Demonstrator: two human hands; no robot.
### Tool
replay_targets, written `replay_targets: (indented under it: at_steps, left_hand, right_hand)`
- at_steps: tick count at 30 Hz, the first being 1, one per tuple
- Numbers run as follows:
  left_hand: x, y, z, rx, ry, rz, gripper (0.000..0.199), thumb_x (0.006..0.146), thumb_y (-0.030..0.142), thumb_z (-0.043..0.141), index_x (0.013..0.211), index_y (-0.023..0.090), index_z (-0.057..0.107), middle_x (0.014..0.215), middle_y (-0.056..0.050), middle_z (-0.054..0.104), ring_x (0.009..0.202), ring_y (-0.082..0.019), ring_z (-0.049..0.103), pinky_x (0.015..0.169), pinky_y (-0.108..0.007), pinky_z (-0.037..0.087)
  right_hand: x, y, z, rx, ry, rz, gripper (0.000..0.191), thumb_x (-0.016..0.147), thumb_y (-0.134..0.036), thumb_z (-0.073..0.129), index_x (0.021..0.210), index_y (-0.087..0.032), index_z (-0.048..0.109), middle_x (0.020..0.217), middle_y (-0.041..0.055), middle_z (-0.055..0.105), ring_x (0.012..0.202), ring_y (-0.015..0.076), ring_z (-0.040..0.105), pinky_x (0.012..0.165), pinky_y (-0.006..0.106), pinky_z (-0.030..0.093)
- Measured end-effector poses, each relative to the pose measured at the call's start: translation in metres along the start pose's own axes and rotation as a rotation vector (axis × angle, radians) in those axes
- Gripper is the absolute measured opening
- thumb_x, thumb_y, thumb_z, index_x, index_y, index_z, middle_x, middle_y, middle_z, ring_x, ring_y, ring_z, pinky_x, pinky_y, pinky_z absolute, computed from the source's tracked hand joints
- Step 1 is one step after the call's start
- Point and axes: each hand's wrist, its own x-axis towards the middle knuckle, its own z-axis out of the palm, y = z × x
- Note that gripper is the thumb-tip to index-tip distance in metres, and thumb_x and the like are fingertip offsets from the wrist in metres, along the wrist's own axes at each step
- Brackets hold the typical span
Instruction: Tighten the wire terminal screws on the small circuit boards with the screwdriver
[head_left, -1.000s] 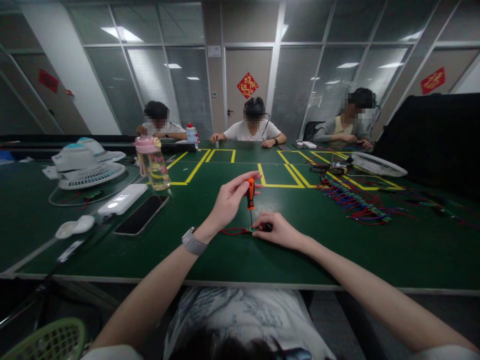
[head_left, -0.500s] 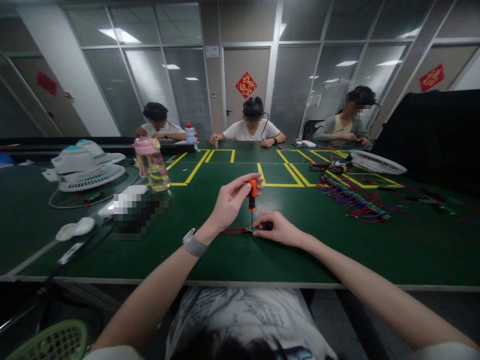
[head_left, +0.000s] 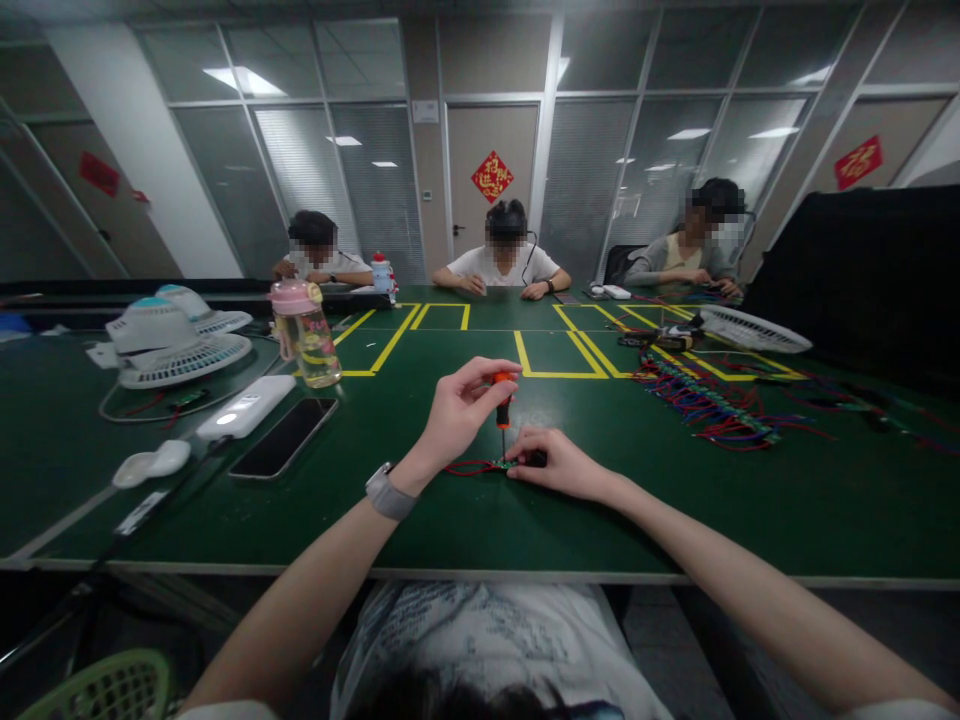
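Both grips are closed, left hand (head_left: 460, 412) on an upright screwdriver (head_left: 503, 413), right hand (head_left: 561, 466) on a circuit board (head_left: 499, 465).

Glass wall (head_left: 367, 62) w/ blinds (head_left: 375, 195) & ctr door (head_left: 469, 205) behind lg grn table (head_left: 390, 420).

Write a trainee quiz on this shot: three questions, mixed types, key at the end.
1. True or false: the left hand has the screwdriver by its handle.
2. Multiple choice: what do the fingertips of the right hand touch?
A) the black phone
B) the small circuit board
C) the pink-lidded bottle
3. Fill in the colour: the wires running from that board toward the left wrist are ____.

Key: 1. True. 2. B. 3. Red.
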Motion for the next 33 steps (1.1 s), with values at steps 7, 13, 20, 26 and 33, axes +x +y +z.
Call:
replay_targets:
  at_steps: [7,13,20,26,33]
  left_hand:
    - [0.0,0.001,-0.003,0.03,-0.012,0.055,0.028,0.092,0.027,0.05,0.112,0.022,0.067,0.116,-0.008,0.061,0.103,-0.018,0.061,0.09,-0.031,0.051]
    - [0.0,0.001,-0.002,0.037,0.013,0.031,0.023,0.084,0.027,0.063,0.104,0.018,0.07,0.096,-0.006,0.065,0.08,-0.013,0.063,0.071,-0.024,0.053]
    - [0.0,-0.002,-0.002,-0.078,-0.055,-0.02,0.032,0.091,0.028,0.052,0.119,0.019,0.062,0.119,-0.01,0.063,0.102,-0.02,0.064,0.086,-0.034,0.054]
    - [0.0,-0.002,-0.002,0.052,0.043,0.051,0.02,0.081,0.026,0.067,0.098,0.018,0.071,0.099,-0.006,0.063,0.083,-0.013,0.062,0.072,-0.023,0.054]
    - [-0.001,-0.002,-0.001,-0.09,-0.051,-0.039,0.03,0.089,0.027,0.055,0.117,0.02,0.063,0.112,-0.008,0.066,0.095,-0.018,0.065,0.083,-0.032,0.056]
  right_hand:
    - [0.0,0.0,0.0,-0.014,0.001,0.001,0.017,0.077,-0.027,0.069,0.088,-0.014,0.072,0.075,0.0021,0.056,0.065,0.013,0.054,0.063,0.026,0.045]
    - [-0.004,-0.001,-0.002,-0.054,-0.01,-0.027,0.016,0.08,-0.025,0.067,0.092,-0.016,0.072,0.08,0.0032,0.059,0.07,0.0134,0.056,0.064,0.026,0.045]
    - [-0.003,-0.002,-0.001,-0.081,0.005,-0.043,0.015,0.079,-0.022,0.067,0.091,-0.015,0.072,0.081,0.0042,0.061,0.072,0.0142,0.057,0.067,0.026,0.046]
    - [-0.002,-0.003,0.001,-0.093,0.007,-0.027,0.014,0.078,-0.02,0.068,0.091,-0.015,0.073,0.081,0.0045,0.061,0.07,0.0136,0.057,0.065,0.025,0.046]
    - [-0.006,-0.018,-0.03,-0.048,0.246,-0.022,0.016,0.084,-0.028,0.062,0.091,-0.019,0.073,0.085,0.0061,0.068,0.078,0.018,0.063,0.074,0.032,0.05]
